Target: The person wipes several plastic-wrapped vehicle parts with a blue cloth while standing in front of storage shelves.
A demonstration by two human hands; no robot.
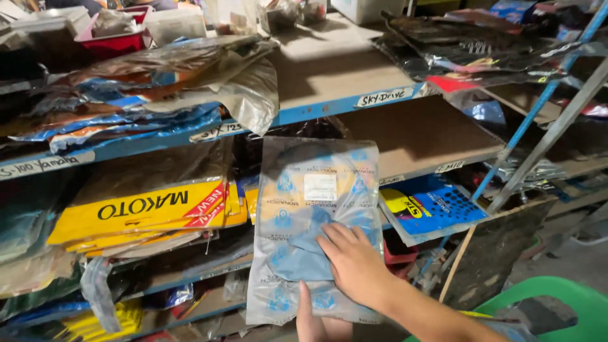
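Observation:
My left hand (315, 322) holds a clear plastic packet (316, 183) upright from below, thumb on its lower front. The packet has a pale blue and yellow printed card inside and a white sticker near the top. My right hand (356, 261) comes in from the lower right and presses a crumpled blue cloth (303, 252) flat against the packet's middle, fingers spread over the cloth. The packet is held in front of the shelves, about level with the middle shelf.
Blue-edged shelves (329, 109) with brown boards run across the view. Yellow packets (145, 209) are stacked to the left, and a blue-and-yellow packet (430, 206) leans to the right. Dusty plastic-wrapped packets (190, 69) lie on top. A green plastic chair (557, 304) sits at lower right, beside slanted metal bars (544, 136).

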